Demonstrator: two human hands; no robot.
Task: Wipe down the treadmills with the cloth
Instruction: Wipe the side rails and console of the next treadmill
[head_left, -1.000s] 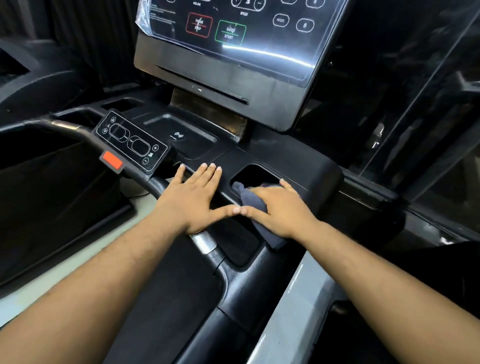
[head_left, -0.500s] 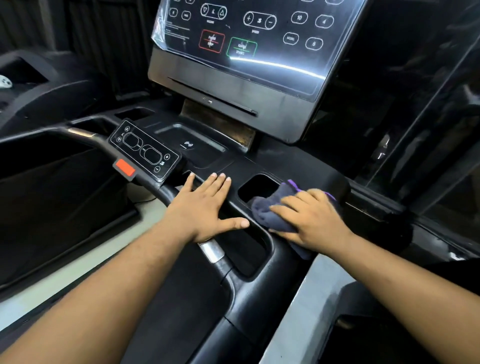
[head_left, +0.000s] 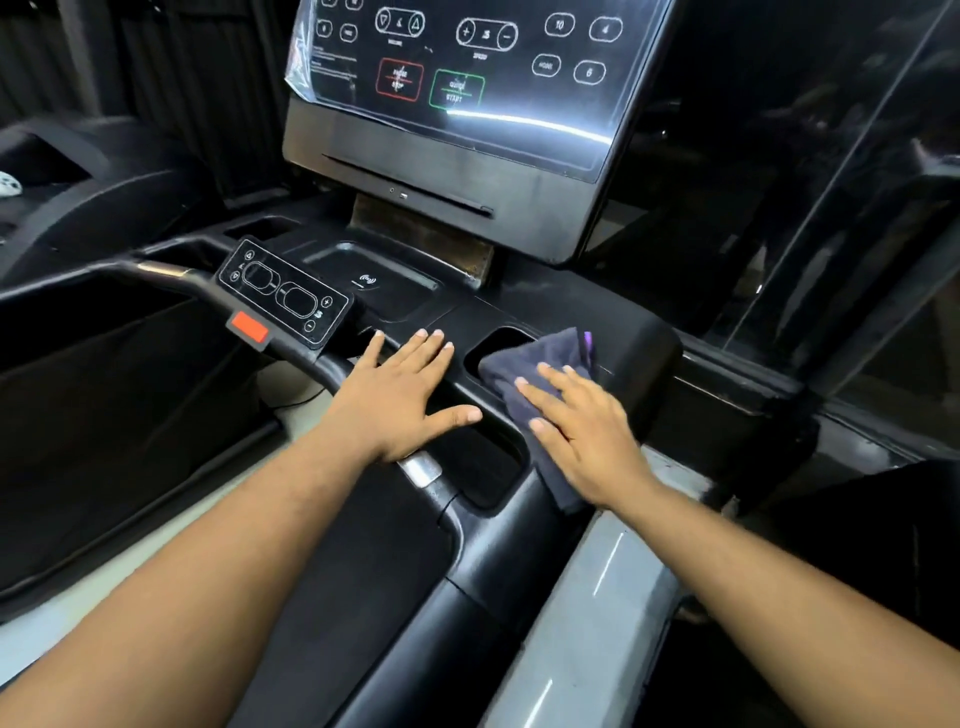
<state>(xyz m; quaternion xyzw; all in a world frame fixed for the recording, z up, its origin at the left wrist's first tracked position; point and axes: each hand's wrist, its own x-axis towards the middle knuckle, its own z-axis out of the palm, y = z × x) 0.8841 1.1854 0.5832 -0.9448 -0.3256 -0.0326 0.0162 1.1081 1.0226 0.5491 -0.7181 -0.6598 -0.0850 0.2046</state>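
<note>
While under right hand (head_left: 589, 431), cloth (head_left: 540, 358) (dark) lies flat

— Where are the hands?
— The right hand (head_left: 587, 431) lies flat with straight fingers on a dark grey folded cloth (head_left: 540, 364), pressing it onto the black plastic console tray of the treadmill (head_left: 644, 358), just beside a rectangular cup recess (head_left: 498, 343). The left hand (head_left: 400, 400) rests flat, fingers spread, over the black handlebar (head_left: 306, 358).
— And above?
— A small black keypad (head_left: 283, 291) with an orange-red tab (head_left: 249, 328) — and the glossy display panel (head_left: 467, 78) with red and green buttons.
</note>
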